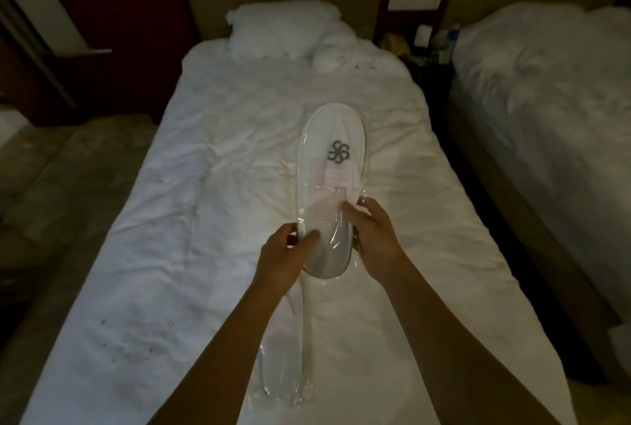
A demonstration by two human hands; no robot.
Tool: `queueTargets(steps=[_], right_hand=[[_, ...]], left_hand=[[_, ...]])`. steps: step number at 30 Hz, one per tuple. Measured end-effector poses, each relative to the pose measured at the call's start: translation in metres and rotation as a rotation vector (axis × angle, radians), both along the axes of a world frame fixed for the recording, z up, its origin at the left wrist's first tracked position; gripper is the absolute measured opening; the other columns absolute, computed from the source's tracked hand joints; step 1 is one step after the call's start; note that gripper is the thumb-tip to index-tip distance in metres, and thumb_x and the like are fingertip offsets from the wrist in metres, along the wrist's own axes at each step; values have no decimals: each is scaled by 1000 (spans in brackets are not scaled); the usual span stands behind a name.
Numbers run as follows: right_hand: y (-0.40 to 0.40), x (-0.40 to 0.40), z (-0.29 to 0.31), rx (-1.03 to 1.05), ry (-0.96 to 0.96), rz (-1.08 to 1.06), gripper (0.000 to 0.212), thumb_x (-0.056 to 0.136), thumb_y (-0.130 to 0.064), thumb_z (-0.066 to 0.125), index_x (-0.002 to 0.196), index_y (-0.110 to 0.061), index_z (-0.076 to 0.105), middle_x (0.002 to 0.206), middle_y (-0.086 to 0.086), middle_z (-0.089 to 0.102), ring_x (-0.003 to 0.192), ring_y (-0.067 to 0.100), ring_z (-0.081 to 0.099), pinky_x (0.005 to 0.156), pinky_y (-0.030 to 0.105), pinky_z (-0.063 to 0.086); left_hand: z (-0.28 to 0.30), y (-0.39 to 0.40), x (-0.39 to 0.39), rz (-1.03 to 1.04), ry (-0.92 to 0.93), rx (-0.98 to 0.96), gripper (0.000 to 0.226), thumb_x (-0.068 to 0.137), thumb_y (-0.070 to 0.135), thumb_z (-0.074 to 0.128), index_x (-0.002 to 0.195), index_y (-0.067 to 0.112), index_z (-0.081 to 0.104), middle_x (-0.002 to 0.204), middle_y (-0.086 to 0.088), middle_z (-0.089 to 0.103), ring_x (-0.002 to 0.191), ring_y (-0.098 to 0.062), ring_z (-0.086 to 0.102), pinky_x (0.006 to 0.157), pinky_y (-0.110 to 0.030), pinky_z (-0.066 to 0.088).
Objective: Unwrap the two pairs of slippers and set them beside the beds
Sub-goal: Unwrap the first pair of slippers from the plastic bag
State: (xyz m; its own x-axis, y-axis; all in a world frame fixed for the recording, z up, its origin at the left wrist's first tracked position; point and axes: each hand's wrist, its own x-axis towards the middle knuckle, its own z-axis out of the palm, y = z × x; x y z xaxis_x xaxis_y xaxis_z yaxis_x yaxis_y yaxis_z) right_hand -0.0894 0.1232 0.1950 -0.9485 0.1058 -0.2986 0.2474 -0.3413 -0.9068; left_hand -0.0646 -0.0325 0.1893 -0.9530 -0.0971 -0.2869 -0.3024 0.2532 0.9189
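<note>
Fingers of left hand [285, 254] and right hand [372, 236] pinch the heel end of the wrapped slipper pair [333, 165] above the near bed [170, 219]; second wrapped pair [283, 366] lies below; unwrapping barely begun.

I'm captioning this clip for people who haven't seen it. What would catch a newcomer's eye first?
The wrapped slipper pack with its dark flower logo, held by both hands over the middle of the white bed: left hand at its near-left edge, right hand at its near-right. A second wrapped pack lies on the bed between the forearms, and a second bed stands at right.
</note>
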Motion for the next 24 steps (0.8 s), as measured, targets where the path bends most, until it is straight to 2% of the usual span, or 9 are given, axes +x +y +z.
queueTargets(steps=[2,5,9,11,13,14,17,21,24], right_hand=[[-1,-1,15,-16,40,-3,22,92,-17,65,112,-10,66,108,12,74,96,27,72,70,32,59],[-3,0,36,-11,96,-14,17,91,-18,65,108,-12,67,101,9,74,89,22,72,63,26,57],[-7,6,55,38,193,-34,21,93,-18,63,112,-11,64,101,12,74,87,20,72,70,28,58],[-9,10,60,116,226,-29,22,94,-22,62,115,-18,63,101,10,73,87,16,72,73,27,59],[-9,13,65,235,236,-9,23,94,-28,62,117,-25,61,102,7,73,89,15,72,78,30,60],[-10,14,67,292,244,3,23,94,-30,61,117,-27,60,101,5,73,89,14,72,79,31,60],[-11,14,73,394,269,10,23,95,-32,58,118,-28,58,103,1,71,94,14,71,83,33,59],[-16,12,83,447,220,13,28,94,-33,58,122,-31,53,110,-6,66,102,13,65,91,34,55],[-17,12,87,505,190,21,20,93,-35,59,110,-41,51,102,-14,64,94,4,62,78,20,50]], left_hand=[[15,0,0,-4,33,48,28,87,38,66,108,20,68,101,-2,71,97,-21,68,86,-37,56],[36,2,0,-9,80,100,21,88,34,65,101,18,69,96,-7,72,94,-26,69,88,-45,57],[54,3,7,-20,166,139,14,91,28,64,97,16,67,92,-13,71,90,-33,68,83,-47,56],[57,3,12,-26,201,155,10,91,26,64,95,18,65,85,-7,69,81,-29,67,75,-39,57],[58,3,15,-20,222,162,4,91,26,64,92,22,63,77,5,65,73,-12,64,65,-23,55],[58,2,16,-13,221,171,3,91,26,63,93,24,63,79,8,65,74,-8,64,64,-20,53],[61,3,16,-11,216,194,14,92,23,61,105,28,64,96,6,70,90,-11,67,73,-24,56],[65,5,14,9,252,206,22,91,20,63,113,27,63,105,5,71,97,-15,68,82,-29,58],[66,3,11,17,262,213,24,90,19,66,113,26,64,105,4,73,97,-17,70,85,-35,58]])
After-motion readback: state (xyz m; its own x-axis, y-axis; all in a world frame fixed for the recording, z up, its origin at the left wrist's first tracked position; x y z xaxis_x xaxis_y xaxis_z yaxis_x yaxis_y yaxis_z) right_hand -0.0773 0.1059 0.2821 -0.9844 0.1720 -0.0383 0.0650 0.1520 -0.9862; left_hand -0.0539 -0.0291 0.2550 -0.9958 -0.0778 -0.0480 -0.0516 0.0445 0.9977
